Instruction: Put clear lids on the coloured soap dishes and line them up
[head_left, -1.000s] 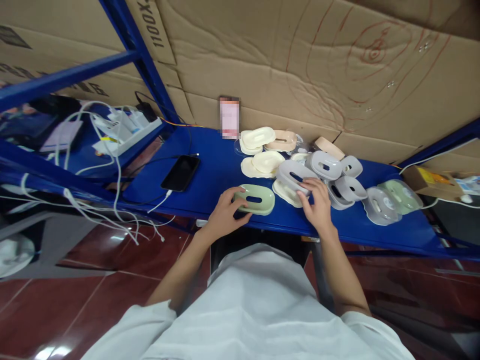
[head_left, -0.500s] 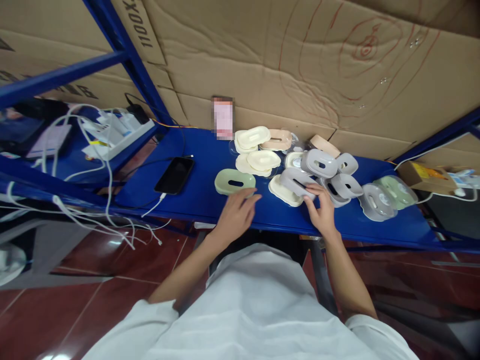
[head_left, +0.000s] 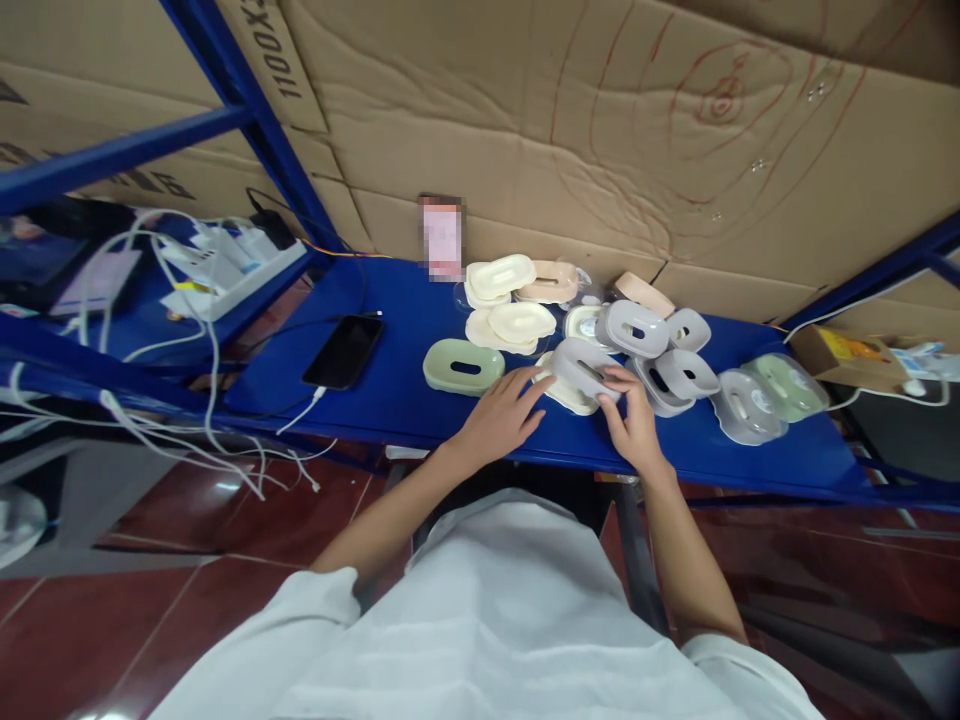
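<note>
My right hand (head_left: 631, 418) grips the near right edge of a grey oval soap dish (head_left: 574, 362) with a slot in its bottom. That dish is tilted over a cream plastic piece (head_left: 574, 402), which it partly covers. My left hand (head_left: 504, 420) has its fingers apart, with the fingertips by the left edge of the cream piece; whether they touch it I cannot tell. A green slotted soap dish (head_left: 450, 375) lies just beyond my left hand. Right of the held dish stand several more grey soap dishes (head_left: 688, 372), some stacked on one another.
Cream pieces (head_left: 523, 325) and a peach dish (head_left: 551, 280) lie at the back of the blue shelf (head_left: 405, 415). A black phone (head_left: 345, 350) with a white cable is at left. Clear-covered grey (head_left: 746, 408) and green boxes (head_left: 795, 385) are at right. Cardboard (head_left: 480, 120) walls the back.
My left hand has moved right, from in front of the green dish toward the grey one. My right hand still holds the grey dish, which has shifted slightly.
</note>
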